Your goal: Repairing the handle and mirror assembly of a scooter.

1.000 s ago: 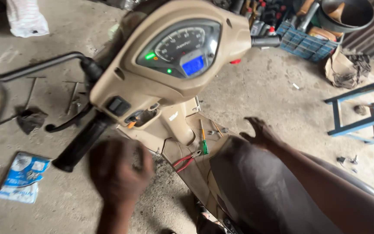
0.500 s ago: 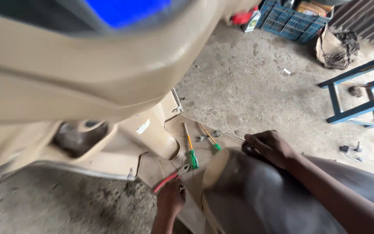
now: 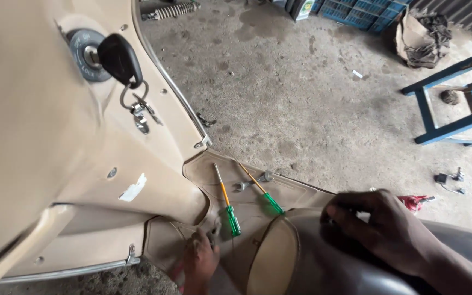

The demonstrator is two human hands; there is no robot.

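Two green-handled screwdrivers (image 3: 228,210) with orange shafts lie on the scooter's smooth beige footboard (image 3: 290,188), a small wrench (image 3: 252,182) between them. Just beside one handle, the left hand (image 3: 200,261) sits low at the panel edge, its grip unclear. Spread flat, the right hand (image 3: 381,226) rests on the rounded dark seat (image 3: 312,262). Rough concrete floor (image 3: 301,93) lies open beyond.

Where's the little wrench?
In the head view, the small wrench lies on the scooter's tan floorboard, between the two green-handled screwdrivers, just above the left hand.
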